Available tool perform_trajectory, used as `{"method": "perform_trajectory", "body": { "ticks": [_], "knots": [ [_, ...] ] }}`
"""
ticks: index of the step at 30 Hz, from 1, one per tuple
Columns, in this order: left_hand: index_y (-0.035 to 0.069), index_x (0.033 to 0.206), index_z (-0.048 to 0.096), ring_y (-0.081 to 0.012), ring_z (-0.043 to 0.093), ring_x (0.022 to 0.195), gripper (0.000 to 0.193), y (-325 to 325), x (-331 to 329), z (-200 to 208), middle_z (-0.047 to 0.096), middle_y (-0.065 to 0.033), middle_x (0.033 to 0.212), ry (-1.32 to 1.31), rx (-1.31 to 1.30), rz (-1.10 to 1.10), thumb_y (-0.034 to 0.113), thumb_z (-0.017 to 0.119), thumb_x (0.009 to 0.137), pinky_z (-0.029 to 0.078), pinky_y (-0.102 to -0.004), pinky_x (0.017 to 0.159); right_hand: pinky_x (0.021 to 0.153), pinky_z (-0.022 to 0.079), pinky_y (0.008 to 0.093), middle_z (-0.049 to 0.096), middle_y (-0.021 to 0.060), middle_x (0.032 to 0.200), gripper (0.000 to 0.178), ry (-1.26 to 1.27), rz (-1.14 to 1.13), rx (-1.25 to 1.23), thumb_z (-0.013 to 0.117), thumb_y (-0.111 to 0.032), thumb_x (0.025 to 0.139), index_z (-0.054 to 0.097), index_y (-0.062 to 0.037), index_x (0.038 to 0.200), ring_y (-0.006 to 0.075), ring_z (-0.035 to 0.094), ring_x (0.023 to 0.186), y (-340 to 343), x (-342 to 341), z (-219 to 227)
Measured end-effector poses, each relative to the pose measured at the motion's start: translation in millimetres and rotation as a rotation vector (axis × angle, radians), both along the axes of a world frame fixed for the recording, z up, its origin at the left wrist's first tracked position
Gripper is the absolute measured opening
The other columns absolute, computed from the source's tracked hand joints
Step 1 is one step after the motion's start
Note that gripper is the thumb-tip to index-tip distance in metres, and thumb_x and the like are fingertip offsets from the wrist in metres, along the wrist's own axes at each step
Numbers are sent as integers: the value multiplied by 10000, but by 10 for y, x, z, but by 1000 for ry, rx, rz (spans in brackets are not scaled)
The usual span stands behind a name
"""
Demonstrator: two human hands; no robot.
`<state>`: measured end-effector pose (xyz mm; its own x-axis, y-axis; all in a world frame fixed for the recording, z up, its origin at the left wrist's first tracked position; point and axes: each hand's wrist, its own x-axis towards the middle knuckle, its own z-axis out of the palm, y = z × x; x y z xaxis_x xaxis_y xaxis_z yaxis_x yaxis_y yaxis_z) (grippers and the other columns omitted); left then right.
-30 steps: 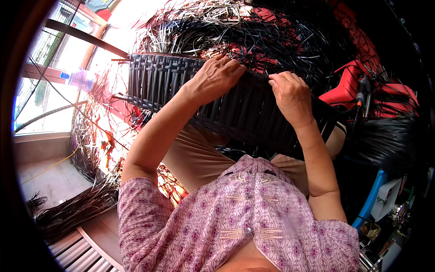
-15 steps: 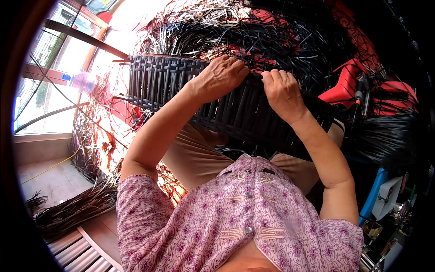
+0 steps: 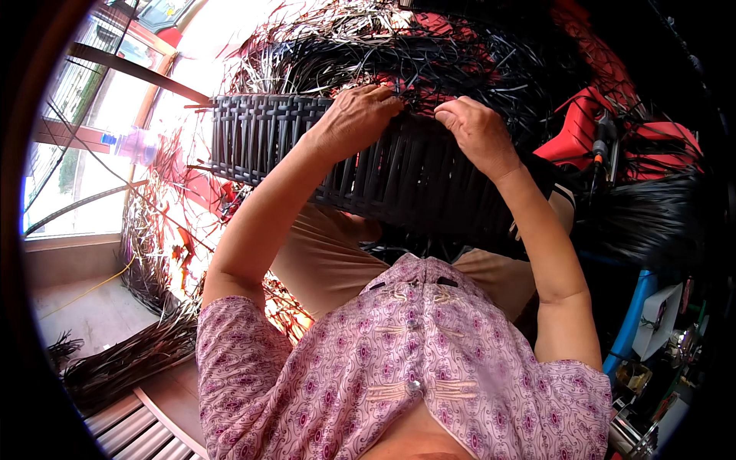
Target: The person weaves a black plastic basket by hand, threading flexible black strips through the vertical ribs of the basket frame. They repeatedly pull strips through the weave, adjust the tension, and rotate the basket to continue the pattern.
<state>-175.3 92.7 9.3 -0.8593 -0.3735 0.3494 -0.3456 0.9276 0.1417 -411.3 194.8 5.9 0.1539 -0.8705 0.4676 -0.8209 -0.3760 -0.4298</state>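
A long band of black woven wicker point(image 3: 264, 126) lies across my lap, its strips tightly interlaced at the left and darker at the right. My left hand point(image 3: 356, 119) is at its upper edge, fingers curled and closed; what lies between the fingertips is hidden. To the right, past a small gap, my right hand point(image 3: 479, 134) is closed in a pinch at the same edge, thumb and forefinger together on what looks like a dark weaving strip. Loose black strips point(image 3: 418, 96) lie just beyond both hands.
A large tangle of black strips point(image 3: 337, 57) spreads over red material beyond the wicker. At right are a red plastic stool point(image 3: 579, 126), a tool with an orange band point(image 3: 600, 149) and a bundle of black strips point(image 3: 644, 222). Another strip bundle point(image 3: 130, 356) lies at lower left.
Both hands have moved slightly away from me, the left also leftward, and the gap between them has widened. My right fingers have turned into a pinch. The wicker has shifted slightly left in view.
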Motion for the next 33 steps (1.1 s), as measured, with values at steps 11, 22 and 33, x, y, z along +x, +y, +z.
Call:
{"method": "perform_trajectory", "body": {
  "ticks": [11, 22, 33],
  "knots": [
    [85, 1075, 737, -310, 678, 936, 192, 304, -516, 62, 694, -97, 1009, 211, 315, -69, 172, 656, 924, 539, -406, 804, 772, 536, 333, 726, 104, 963, 201, -146, -116, 220, 733, -181, 899, 744, -29, 1029, 251, 708, 869, 456, -443, 85],
    [147, 998, 795, -288, 682, 1049, 215, 216, -806, -42, 751, -84, 951, 158, 590, -34, 290, 726, 854, 525, -393, 920, 732, 537, 326, 725, 114, 943, 155, -231, -112, 200, 728, -149, 895, 762, -49, 1009, 258, 709, 818, 450, -510, -19],
    [73, 986, 778, -266, 689, 865, 176, 262, -837, 8, 710, -80, 881, 159, 619, -33, 191, 715, 871, 529, -358, 782, 920, 509, 268, 746, 56, 1010, 338, -551, -306, 433, 617, -297, 1014, 737, -4, 1131, 122, 665, 949, 781, -1363, 66]
  ]
}}
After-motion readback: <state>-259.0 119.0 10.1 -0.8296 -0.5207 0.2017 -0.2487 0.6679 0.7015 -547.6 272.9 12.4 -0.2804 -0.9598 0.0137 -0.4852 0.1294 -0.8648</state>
